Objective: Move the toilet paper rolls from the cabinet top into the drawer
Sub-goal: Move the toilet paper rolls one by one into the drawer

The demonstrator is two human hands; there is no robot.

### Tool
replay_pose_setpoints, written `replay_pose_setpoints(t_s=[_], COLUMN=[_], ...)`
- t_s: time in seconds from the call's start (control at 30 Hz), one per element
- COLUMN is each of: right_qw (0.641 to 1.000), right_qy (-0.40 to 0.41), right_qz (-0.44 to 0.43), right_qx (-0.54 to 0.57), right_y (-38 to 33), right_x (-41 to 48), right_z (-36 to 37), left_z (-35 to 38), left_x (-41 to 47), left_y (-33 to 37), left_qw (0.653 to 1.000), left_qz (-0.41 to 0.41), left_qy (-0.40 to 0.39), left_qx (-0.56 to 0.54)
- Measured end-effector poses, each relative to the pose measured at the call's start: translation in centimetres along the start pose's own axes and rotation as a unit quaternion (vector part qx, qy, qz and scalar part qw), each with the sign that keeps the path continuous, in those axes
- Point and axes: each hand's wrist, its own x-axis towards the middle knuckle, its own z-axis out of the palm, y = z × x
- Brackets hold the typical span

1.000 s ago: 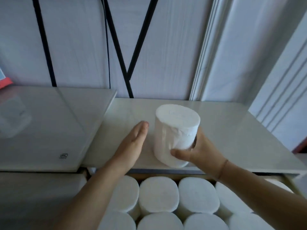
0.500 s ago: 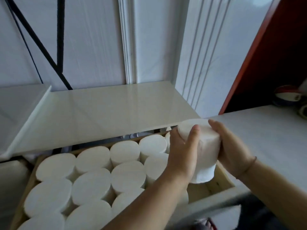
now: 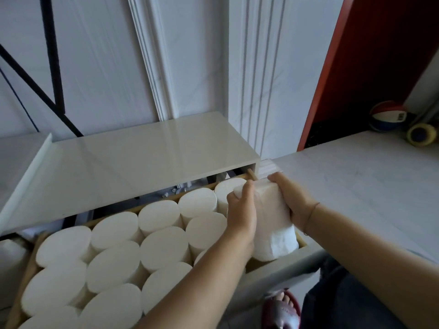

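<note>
My one camera rides on my head, wide-angled, facing forward and steeply down, close over the open drawer (image 3: pixel 280 269) with my left grip (image 3: pixel 241 216) and right grip (image 3: pixel 293 200) near the middle — and takes in the cabinet top (image 3: pixel 142 167), the wall (image 3: pixel 190 55) behind and my foot (image 3: pixel 281 302) below.

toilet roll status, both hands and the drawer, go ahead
Left hand and right hand both grip the toilet roll. Roll tilted at the drawer's right end. Packed rolls crowd its left side.
</note>
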Motion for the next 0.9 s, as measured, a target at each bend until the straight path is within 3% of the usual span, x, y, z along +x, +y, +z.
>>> replay_pose_setpoints(t_s=[0.17,0.27,0.4,0.53,0.77,0.9], right_qw=[0.997,0.991,0.988,0.968,0.925,0.831], right_qy=[0.002,-0.040,-0.123,-0.191,-0.145,-0.097], right_qz=[-0.067,-0.124,-0.090,0.006,-0.023,-0.091], right_qx=[0.024,0.007,-0.013,-0.164,-0.350,-0.540], right_y=[1.4,2.2,3.2,3.2,2.8,3.8], right_x=[0.1,-0.6,-1.2,-1.8,-0.7,-0.1], right_z=[-0.4,-1.1,-3.4,-4.7,-3.7,-2.8], left_z=[0.2,-0.3,-1.8,-2.9,-5.0,-4.7], left_x=[-0.4,-1.1,-1.2,-0.7,1.0,1.4], left_y=[-1.7,-2.7,-4.3,-5.6,-5.5,-5.8], left_qw=[0.995,0.988,0.974,0.955,0.917,0.847], left_qz=[0.083,0.136,0.162,0.134,0.168,0.233], left_qy=[0.007,-0.034,-0.118,-0.140,-0.081,-0.042], left_qx=[0.055,0.063,0.101,0.222,0.352,0.476])
